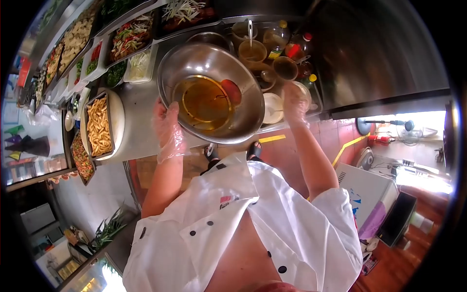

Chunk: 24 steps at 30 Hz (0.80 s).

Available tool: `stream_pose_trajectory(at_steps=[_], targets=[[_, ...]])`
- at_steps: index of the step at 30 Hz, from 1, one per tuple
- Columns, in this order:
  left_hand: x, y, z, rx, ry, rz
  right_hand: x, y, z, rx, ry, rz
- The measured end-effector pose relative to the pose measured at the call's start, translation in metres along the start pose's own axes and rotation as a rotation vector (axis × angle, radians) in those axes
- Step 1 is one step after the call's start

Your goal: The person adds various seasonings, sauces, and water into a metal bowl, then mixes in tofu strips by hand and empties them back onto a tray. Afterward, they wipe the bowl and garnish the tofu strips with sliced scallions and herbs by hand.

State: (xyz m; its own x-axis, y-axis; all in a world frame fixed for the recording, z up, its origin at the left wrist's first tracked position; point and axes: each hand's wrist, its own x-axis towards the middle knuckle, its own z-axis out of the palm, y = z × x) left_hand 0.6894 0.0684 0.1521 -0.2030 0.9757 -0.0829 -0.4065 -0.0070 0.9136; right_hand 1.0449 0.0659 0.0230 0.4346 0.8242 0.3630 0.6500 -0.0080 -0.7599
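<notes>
Our left hand point(169, 127) clamps the metal bowl point(224, 63), apparently steadying its liquid point(204, 104), which likely needs level handling next, though our right hand point(294, 103) grips unreadably.

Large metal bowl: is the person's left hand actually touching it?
Touching. The head view shows the gloved left hand at the side of the large metal bowl, its thumb lying over the rim.

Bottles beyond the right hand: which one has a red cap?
The middle bottle, standing between the other two. Its cap is red, whereas the left bottle and the nearest bottle have yellow caps.
</notes>
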Motion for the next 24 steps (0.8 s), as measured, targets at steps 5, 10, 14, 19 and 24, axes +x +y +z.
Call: stream_pose_trajectory(at_steps=[5, 10, 14, 19, 24], targets=[[0.002, -0.004, -0.007, 0.127, 0.048, 0.015, 0.005, 0.038, 0.043, 0.076, -0.058, -0.134], [0.001, 0.001, -0.004, 0.132, 0.072, -0.046, 0.003, 0.045, 0.008, 0.243, 0.169, 0.309], [0.001, 0.0, -0.006, 0.132, 0.057, -0.026, -0.024, 0.059, -0.05, -0.105, 0.072, 0.444], [0.003, -0.005, -0.011, 0.159, 0.076, -0.029, -0.05, 0.078, -0.039, -0.113, -0.251, 0.577], [0.002, -0.002, -0.011, 0.186, 0.051, -0.013, -0.046, 0.026, -0.032, 0.096, -0.343, 0.62]])
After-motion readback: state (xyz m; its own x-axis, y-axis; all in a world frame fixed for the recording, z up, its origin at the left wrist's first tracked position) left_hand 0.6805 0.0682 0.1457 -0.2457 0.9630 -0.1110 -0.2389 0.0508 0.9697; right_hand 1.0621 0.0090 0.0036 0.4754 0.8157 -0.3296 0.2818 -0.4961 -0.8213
